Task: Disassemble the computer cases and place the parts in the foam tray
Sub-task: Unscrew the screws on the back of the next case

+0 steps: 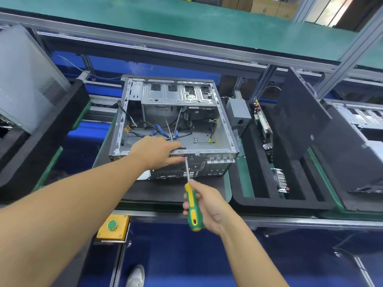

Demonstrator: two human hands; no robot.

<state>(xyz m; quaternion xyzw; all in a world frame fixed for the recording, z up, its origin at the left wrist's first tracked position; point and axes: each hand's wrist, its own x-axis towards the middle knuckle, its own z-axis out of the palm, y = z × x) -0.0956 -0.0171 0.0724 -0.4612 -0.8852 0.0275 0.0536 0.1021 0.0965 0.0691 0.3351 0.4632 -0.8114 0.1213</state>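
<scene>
Fingers (186,206) of the right hand (211,206) wrap the green-and-yellow screwdriver (193,210), its tip on the rear panel of the computer case (207,129) just ahead, beside the left hand (157,153), whose fingers and thumb grip the case's rear rim. Right of the fingers, the foam tray (269,204) already holds a power supply (238,114), a circuit board (263,123) and a finned cooler (281,180). With the case floor bare but for loose cables (165,131), stripping looks well along; rear fixings and cables seem left.
</scene>
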